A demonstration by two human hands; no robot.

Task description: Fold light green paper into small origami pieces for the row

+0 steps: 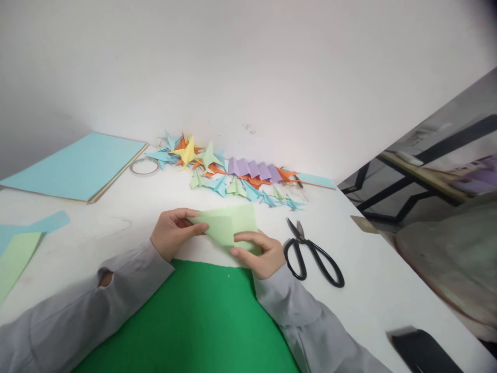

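Tabletop (120,238), white, bearing, left to right:
- Offcuts (23,254), blue and pale green, overlapping at the left edge.
- Paper stack (77,166), large sheets, blue uppermost, near the wall.
- Ring-shaped roll (145,173), just beside the stack.
- Left hand (173,233), grey-sleeved; thumb and fingers pinching the left corner of the sheet below.
- Folded figures (187,151), many, pointed; blue, yellow, orange and green, heaped and in rows.
- Pale green sheet (220,227), one flap folded over, held between both hands near the tabletop's front edge.
- Purple pleated paper (254,170), among the figures.
- Right hand (266,254), grey-sleeved; thumb and forefinger pinching the sheet by the flap's edge.
- Scissors (301,240), black-handled, blades parted, beside the right hand.
- Blue strip (318,181), near the wall.
- Black object (423,352), cut off by the lower border.
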